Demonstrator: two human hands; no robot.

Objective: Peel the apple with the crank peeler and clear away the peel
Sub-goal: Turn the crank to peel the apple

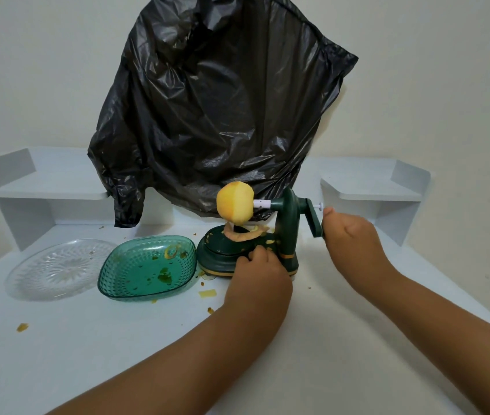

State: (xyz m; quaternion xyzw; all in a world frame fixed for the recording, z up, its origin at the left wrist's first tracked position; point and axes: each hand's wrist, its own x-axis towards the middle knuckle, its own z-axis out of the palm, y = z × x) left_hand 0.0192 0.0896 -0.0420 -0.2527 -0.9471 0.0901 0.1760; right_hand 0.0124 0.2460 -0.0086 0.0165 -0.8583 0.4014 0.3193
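A dark green crank peeler [287,232] stands on the white table [267,354]. A yellow apple [235,205], mostly bare of skin, is stuck on the peeler's white prong. A curl of peel [245,234] hangs under it onto the round base. My left hand [257,271] grips the front of the peeler's base. My right hand [348,235] holds the crank handle [315,224] at the peeler's right side.
A green dish [148,268] with peel scraps sits left of the peeler, and a clear glass plate [58,268] lies further left. A black rubbish bag [214,109] hangs on the wall behind. Peel bits [207,293] dot the table. White shelves [369,190] flank the back.
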